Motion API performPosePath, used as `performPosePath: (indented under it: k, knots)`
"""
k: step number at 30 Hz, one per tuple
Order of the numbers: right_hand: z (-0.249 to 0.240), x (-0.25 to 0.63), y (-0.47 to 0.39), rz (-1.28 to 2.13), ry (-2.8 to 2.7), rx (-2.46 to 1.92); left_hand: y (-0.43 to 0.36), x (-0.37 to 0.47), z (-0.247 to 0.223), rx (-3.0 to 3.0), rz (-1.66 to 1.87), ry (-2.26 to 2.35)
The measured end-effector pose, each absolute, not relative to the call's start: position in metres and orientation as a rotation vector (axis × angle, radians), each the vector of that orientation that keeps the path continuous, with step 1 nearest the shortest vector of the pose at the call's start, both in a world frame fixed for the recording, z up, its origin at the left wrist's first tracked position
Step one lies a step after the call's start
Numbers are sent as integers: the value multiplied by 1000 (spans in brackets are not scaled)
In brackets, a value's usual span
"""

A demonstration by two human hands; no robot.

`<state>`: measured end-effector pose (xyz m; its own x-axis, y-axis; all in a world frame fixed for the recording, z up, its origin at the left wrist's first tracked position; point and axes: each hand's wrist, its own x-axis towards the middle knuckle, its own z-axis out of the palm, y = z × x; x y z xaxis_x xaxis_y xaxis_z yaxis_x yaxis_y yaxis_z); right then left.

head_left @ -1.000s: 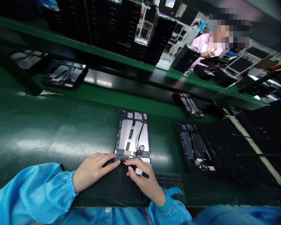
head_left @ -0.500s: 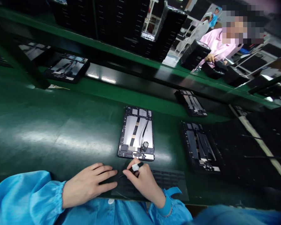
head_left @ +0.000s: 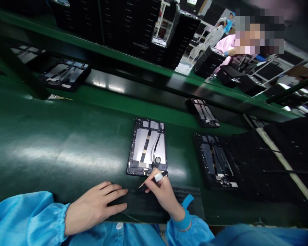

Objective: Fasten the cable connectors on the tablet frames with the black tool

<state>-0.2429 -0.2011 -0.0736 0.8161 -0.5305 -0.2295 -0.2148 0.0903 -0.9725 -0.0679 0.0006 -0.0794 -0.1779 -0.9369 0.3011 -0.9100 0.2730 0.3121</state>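
Observation:
My right hand (head_left: 162,191) grips a slim black tool with a white band (head_left: 159,177), whose thin tip slants down to the left. Its exact kind is hard to make out. The hand is just below the lower edge of an opened tablet (head_left: 150,143), which shows a silvery plate, a dark flat cable, a thin black wire and a small square part. My left hand (head_left: 99,205) lies palm down with fingers stretched out, left of the tool tip, holding nothing. Beneath the right hand lies a dark, see-through sheet with rows of strips (head_left: 188,194).
A second opened tablet (head_left: 215,160) lies to the right, another (head_left: 202,112) behind it, and one (head_left: 64,73) at back left. A green shelf (head_left: 133,65) carrying tall black stacks (head_left: 130,27) crosses the back. Beyond it, a person in pink (head_left: 224,44) is at work.
My right hand has moved slightly right and up, tilting the tool so its banded end points further right. The left hand keeps its pose. The whole view has shifted slightly.

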Motion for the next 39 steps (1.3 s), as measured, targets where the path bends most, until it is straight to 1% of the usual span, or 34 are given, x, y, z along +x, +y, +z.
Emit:
performPosePath:
  k: [4,7,10,15,39]
  knots:
    - [-55,-224,-235,-200,639,-1470,-18,-58,-69,1609,-155,-2061]
    - [-51,-206,-253,-57,608,-1413,-38,-50,-69,1598,2,-2037]
    - [-56,-192,-262,52,597,-1391,-49,-45,-80,1626,189,-2025]
    - [-59,-183,-263,130,608,-1415,-48,-44,-93,1674,262,-2014]
    - [-55,-183,-253,81,658,-1497,-50,-47,-85,1657,241,-1950]
